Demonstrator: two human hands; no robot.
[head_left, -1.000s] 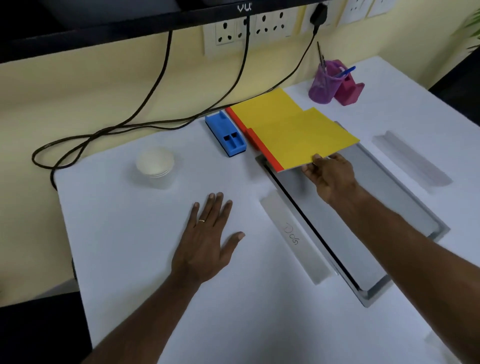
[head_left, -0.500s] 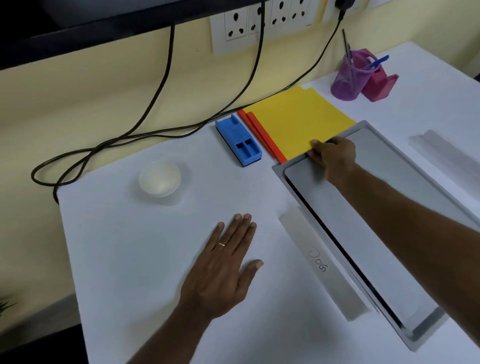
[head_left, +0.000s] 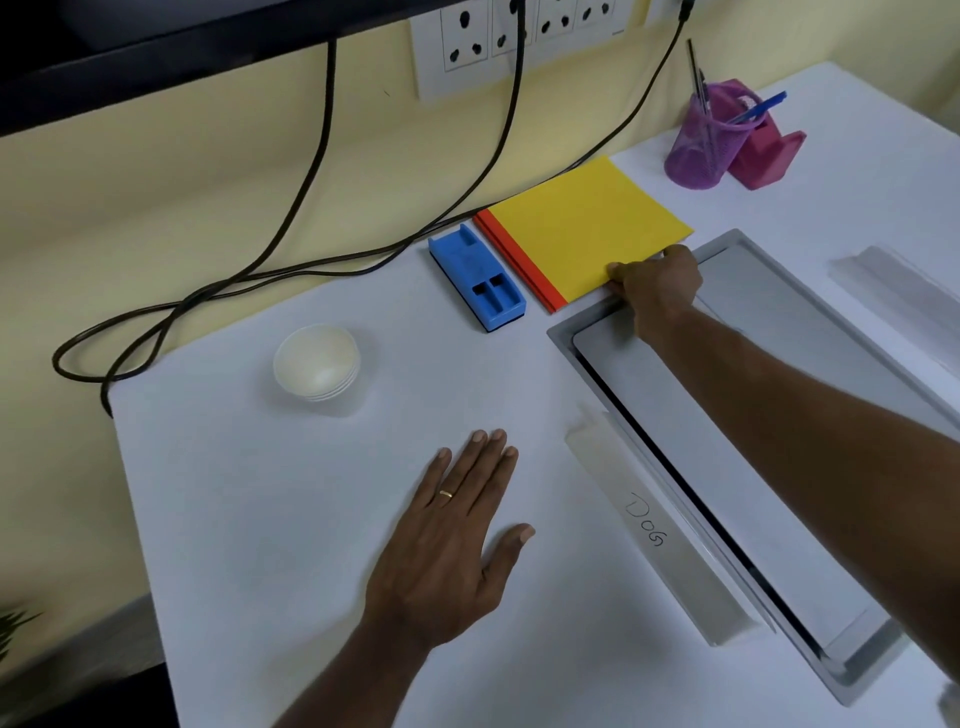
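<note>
A stack of yellow paper sheets (head_left: 582, 228) with orange sheets showing along its left edge lies flat at the back of the white table (head_left: 260, 493). My right hand (head_left: 657, 283) pinches the near edge of the top yellow sheet, fingers curled at the sheet's rim. My left hand (head_left: 457, 540) rests flat on the table with straight fingers, holding nothing. A folded white name card reading "Dog" (head_left: 660, 535) lies to the right of my left hand.
A blue duster (head_left: 475, 278) sits left of the paper. A stack of paper cups (head_left: 317, 364) stands at the left. A grey cable flap (head_left: 727, 426) is set into the table. A purple pen holder (head_left: 704, 140) and pink stand (head_left: 763, 156) are back right. Black cables (head_left: 260, 270) run behind.
The top yellow sheets, lifted and offset over the grey flap a second ago, now lie squared on the stack. My right hand moved back with them. My left hand stayed flat.
</note>
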